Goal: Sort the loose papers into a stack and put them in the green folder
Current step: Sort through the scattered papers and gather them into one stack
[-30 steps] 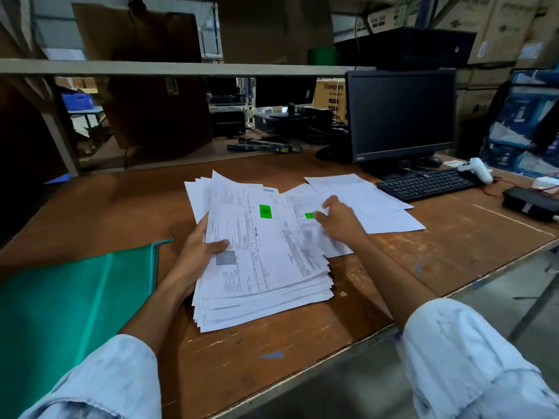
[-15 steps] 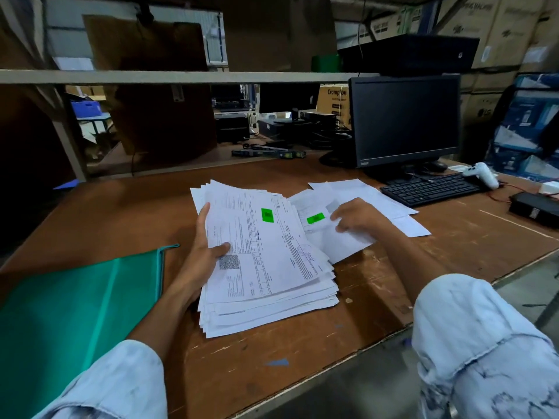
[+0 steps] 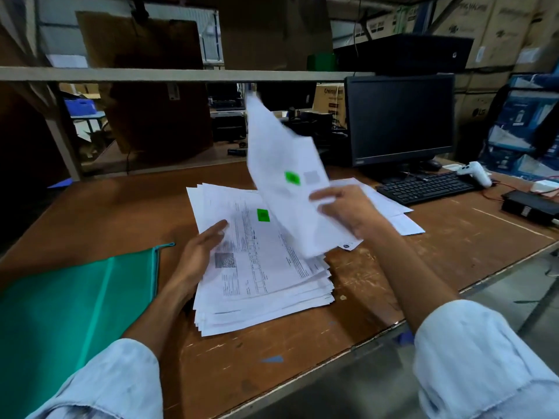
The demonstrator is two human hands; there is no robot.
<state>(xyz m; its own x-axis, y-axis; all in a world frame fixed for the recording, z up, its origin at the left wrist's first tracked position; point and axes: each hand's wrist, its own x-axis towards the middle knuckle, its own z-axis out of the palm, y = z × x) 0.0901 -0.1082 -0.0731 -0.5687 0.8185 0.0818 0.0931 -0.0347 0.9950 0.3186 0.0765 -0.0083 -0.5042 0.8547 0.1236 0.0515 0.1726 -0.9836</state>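
Teal-green folder point(image 3: 60, 313), white printed papers point(image 3: 263, 282) with bright green stickers point(image 3: 263, 215), scuffed brown desk point(image 3: 121, 207), black monitor point(image 3: 399, 116), pale blue sleeves point(image 3: 472, 358)

**Worktop point(image 3: 423, 282) layout**

The stack point(image 3: 266, 282) lies mid-worktop, with the folder point(image 3: 60, 313) to its left and loose sheets point(image 3: 393, 213) to its right. The keyboard point(image 3: 423, 187) lies behind the sheets, and the monitor point(image 3: 399, 119) behind that. The left hand point(image 3: 196, 255) rests on the stack's left edge.
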